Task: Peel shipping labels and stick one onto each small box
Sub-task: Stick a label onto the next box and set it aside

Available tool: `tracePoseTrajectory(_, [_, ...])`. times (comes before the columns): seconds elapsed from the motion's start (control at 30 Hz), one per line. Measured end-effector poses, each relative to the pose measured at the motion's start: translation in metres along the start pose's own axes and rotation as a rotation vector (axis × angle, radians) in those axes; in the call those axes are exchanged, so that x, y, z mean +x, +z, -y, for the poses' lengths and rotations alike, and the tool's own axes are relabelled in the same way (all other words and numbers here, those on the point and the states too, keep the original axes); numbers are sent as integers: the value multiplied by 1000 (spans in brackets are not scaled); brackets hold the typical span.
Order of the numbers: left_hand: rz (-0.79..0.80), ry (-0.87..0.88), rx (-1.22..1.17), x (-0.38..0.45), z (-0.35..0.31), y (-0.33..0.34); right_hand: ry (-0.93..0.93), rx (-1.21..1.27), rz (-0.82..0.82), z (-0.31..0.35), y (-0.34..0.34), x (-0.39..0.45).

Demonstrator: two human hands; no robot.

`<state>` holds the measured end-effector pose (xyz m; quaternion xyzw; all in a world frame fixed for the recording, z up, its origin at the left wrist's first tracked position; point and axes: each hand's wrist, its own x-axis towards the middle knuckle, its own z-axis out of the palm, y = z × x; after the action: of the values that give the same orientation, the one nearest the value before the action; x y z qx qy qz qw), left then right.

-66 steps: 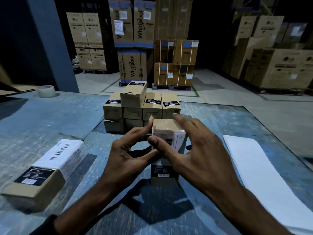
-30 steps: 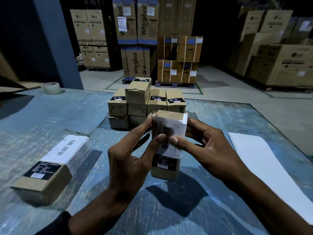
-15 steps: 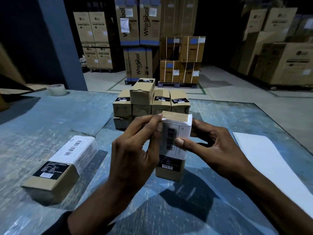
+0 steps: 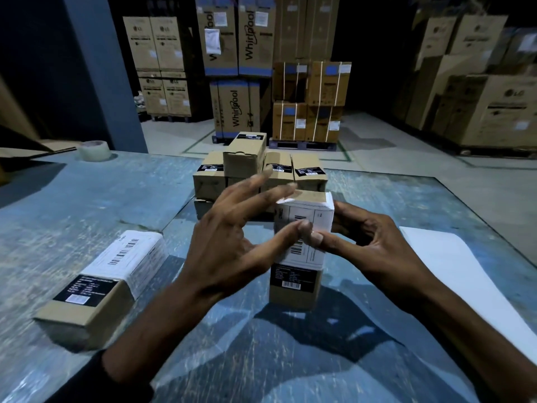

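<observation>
A small brown box [image 4: 295, 289] stands upright on the table in front of me, with a white shipping label [image 4: 315, 219] wrapped over its upper half. My right hand [image 4: 374, 248] curls around the box's right side, thumb pressed on the label's front. My left hand [image 4: 229, 245] is at the box's left with fingers spread, its thumb tip touching the label beside the right thumb. A second labelled box [image 4: 98, 286] lies flat at the left. A stack of several small brown boxes [image 4: 247, 167] with black stickers stands behind.
A white label backing sheet [image 4: 462, 280] lies on the table [image 4: 87, 199] at the right. A roll of clear tape [image 4: 94, 150] sits at the far left edge. Large cartons on pallets [image 4: 311, 103] fill the warehouse floor beyond the table.
My left hand's fingers have lifted off the box's left face and spread apart; only the thumb stays on the label. The right hand keeps its hold on the box.
</observation>
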<state>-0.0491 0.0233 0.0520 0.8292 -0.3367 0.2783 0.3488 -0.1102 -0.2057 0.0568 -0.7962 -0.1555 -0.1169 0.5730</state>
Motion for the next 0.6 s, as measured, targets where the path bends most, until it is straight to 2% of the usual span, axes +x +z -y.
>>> tracePoseTrajectory(0.07, [10,-4,-47,1,6,4,19,-6,4,-1,-1,1])
tracePoseTrajectory(0.13, [-63,46,-98,-1,9,8,22,-21,4,-2,-2,1])
tracePoseTrajectory(0.23, [-184,164,-51,-7,9,13,5,-29,15,-2,-2,-2])
tracePoseTrajectory(0.3, [-191,179,-15,-8,7,14,-6,-38,20,0,-2,-2])
tracePoseTrajectory(0.47, [-29,31,-34,-2,6,10,-14,-50,25,3,-4,-1])
tracePoseTrajectory(0.6, [75,-188,-507,-4,-4,11,2,-20,41,5,-4,-4])
